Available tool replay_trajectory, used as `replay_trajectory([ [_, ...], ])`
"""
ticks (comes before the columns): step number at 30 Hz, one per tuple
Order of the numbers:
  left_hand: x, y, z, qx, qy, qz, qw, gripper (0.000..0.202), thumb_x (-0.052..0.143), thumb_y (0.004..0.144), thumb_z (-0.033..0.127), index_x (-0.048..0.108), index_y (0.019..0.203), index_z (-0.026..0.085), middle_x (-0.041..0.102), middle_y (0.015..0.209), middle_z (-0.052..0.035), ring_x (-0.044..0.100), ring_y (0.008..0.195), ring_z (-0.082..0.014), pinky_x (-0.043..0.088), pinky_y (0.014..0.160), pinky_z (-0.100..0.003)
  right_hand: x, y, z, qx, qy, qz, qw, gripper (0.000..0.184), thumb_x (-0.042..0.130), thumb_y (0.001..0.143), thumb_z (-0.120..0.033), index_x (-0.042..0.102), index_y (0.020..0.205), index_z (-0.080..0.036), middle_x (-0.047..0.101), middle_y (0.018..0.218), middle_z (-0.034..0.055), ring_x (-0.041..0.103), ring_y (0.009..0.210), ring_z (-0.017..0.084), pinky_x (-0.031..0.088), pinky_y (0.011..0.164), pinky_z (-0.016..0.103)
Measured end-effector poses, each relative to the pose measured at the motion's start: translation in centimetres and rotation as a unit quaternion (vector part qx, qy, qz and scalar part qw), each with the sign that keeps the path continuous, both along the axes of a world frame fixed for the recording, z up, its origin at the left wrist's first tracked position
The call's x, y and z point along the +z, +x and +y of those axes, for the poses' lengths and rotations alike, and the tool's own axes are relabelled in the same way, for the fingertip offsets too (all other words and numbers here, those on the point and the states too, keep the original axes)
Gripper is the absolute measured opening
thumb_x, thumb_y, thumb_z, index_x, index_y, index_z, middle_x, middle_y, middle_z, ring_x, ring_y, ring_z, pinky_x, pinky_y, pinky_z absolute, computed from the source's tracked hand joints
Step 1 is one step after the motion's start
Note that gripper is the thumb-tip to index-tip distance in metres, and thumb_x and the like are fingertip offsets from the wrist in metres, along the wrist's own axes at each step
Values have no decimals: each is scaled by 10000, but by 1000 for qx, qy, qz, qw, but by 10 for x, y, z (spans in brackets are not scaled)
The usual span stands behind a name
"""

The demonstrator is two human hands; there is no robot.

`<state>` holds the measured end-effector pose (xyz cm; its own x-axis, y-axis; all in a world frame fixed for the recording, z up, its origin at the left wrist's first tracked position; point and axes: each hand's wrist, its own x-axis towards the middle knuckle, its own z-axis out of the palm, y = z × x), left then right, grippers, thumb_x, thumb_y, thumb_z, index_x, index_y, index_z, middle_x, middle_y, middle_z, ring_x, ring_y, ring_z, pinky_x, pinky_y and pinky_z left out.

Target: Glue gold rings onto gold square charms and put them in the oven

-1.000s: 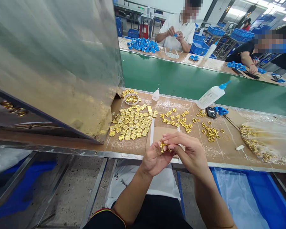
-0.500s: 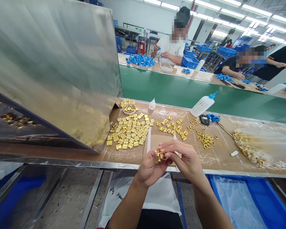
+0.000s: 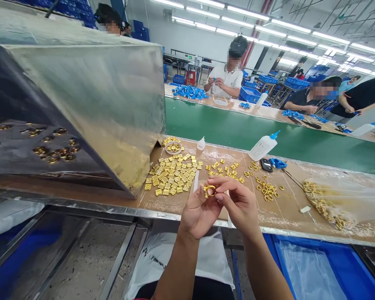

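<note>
Both of my hands are raised over the near edge of the brown workbench (image 3: 281, 216). My left hand (image 3: 198, 212) pinches a small gold buckle piece with a gold ring (image 3: 210, 191) on it. My right hand (image 3: 237, 202) is closed on the same piece from the right, fingertips touching the ring. Behind my hands lie a patch of several gold square buckles (image 3: 171, 175), a scatter of smaller gold clips (image 3: 225, 167) and several loose gold rings (image 3: 267, 188).
A large slanted metal hopper (image 3: 90, 96) fills the left, with gold rings on its dark tray (image 3: 50, 150). Two glue bottles (image 3: 262, 146) and a clear bag of gold rings (image 3: 337, 196) lie on the bench. Beyond the green conveyor belt (image 3: 237, 125), other people work with blue parts.
The camera has tilted upward, so the bench sits lower in view. My hands have turned the gold piece so its ring now faces me.
</note>
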<state>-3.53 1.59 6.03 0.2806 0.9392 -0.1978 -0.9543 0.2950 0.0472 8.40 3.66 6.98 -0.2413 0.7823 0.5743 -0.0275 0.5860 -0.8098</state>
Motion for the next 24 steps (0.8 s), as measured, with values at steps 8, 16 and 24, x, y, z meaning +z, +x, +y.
replay_trajectory([
  [8, -9, 3, -19, 21, -82, -30, 996, 300, 546, 964, 6, 670, 724, 137, 629, 691, -5, 637, 671, -101, 555, 703, -212, -11, -4, -13, 9, -16, -13, 1000, 85, 748, 938, -207, 770, 915, -286, 838, 1048, 20, 790, 1013, 195, 627, 893, 342],
  [16, -24, -7, -30, 53, -167, -32, 984, 384, 446, 1023, 38, 676, 732, 139, 650, 722, -17, 633, 660, -79, 559, 672, -175, -33, -18, -23, -6, -57, -38, 998, 147, 746, 906, -139, 776, 855, -273, 837, 939, 19, 803, 993, 213, 621, 892, 336],
  [24, -37, -9, -26, 1, -107, -19, 994, 273, 726, 893, 78, 660, 639, 154, 612, 663, 8, 586, 672, -108, 516, 705, -231, -32, -13, -23, -4, -53, -41, 998, 78, 756, 937, -219, 788, 894, -275, 840, 995, 47, 802, 1009, 230, 646, 916, 382],
])
